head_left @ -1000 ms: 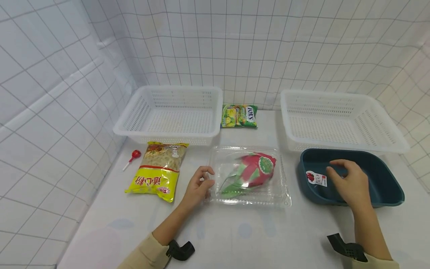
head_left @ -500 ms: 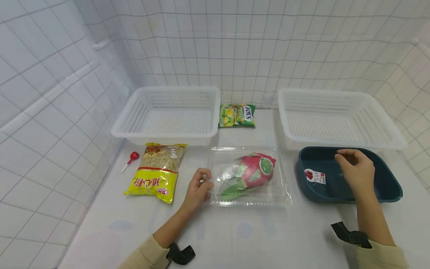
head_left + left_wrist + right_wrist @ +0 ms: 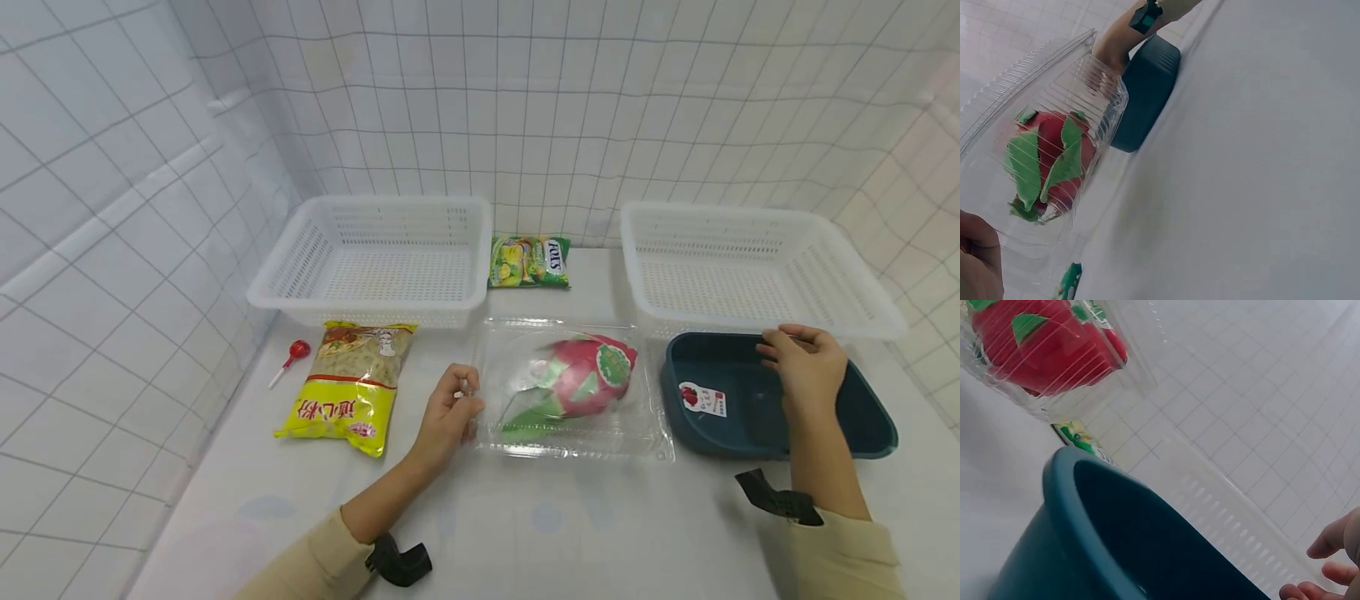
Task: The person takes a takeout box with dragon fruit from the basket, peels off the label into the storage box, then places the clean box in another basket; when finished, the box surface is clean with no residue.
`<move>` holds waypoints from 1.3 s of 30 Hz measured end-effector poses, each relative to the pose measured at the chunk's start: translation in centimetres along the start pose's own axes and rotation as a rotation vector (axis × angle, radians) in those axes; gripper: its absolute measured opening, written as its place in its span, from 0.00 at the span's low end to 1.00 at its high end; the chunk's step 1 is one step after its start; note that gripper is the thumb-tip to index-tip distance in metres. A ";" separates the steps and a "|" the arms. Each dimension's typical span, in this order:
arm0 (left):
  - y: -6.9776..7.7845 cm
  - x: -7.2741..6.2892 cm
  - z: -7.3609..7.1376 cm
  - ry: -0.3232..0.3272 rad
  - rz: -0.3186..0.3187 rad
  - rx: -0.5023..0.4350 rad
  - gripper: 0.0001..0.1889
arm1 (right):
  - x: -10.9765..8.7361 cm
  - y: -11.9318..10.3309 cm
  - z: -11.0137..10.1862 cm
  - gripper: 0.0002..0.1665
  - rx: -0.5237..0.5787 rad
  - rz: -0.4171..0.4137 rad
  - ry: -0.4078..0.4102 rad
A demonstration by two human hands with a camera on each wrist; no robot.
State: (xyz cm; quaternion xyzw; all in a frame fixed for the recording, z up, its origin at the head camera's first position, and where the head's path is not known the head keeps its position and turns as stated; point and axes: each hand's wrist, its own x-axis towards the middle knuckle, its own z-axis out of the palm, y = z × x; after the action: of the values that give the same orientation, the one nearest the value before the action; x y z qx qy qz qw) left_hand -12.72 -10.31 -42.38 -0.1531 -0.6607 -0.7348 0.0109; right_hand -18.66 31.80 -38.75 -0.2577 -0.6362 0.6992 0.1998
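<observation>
My left hand (image 3: 444, 417) pinches the left edge of a clear plastic clamshell box (image 3: 491, 375). Inside lies a red and green dragon fruit (image 3: 581, 379) with a round green label. In the left wrist view the box (image 3: 1060, 244) is lifted off the table and tilted. Over the dark teal basin (image 3: 738, 442) hovers my right hand (image 3: 810, 371), its fingers loosely bent with nothing between them. A white label (image 3: 703, 399) with a red picture lies in the left of the basin. The right wrist view shows the basin's rim (image 3: 1063, 487) close up, apart from the fingers.
White perforated baskets stand at the back left (image 3: 371, 312) and back right (image 3: 757, 325). Between them lies a green candy bag (image 3: 529, 262). A yellow pasta bag (image 3: 348, 387) and a red lollipop (image 3: 298, 350) lie on the left. White gridded cloth (image 3: 465, 100) walls the table.
My left hand has lifted the box with the dragon fruit, and it has shifted slightly right toward the basin. My right hand has moved back and right over the basin.
</observation>
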 end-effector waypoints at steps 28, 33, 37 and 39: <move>3.8 11.8 5.8 -0.014 0.097 -0.189 0.09 | 1.1 -0.2 1.4 0.22 0.353 0.131 0.002; 3.8 14.4 7.3 -0.050 0.117 -0.227 0.09 | 1.0 -0.3 1.3 0.21 0.392 0.118 -0.021; 3.7 16.2 8.5 -0.064 0.146 -0.219 0.08 | 0.9 -0.3 1.2 0.23 0.412 0.106 -0.059; 3.7 17.0 9.1 -0.066 0.155 -0.215 0.06 | 0.8 -0.2 1.2 0.24 0.416 0.106 -0.055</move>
State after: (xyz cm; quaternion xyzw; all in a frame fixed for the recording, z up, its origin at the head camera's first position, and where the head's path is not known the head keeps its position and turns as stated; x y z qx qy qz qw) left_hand -26.17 1.27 -33.95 -0.2281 -0.5641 -0.7930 0.0296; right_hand -20.07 31.38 -38.56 -0.2249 -0.4689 0.8317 0.1944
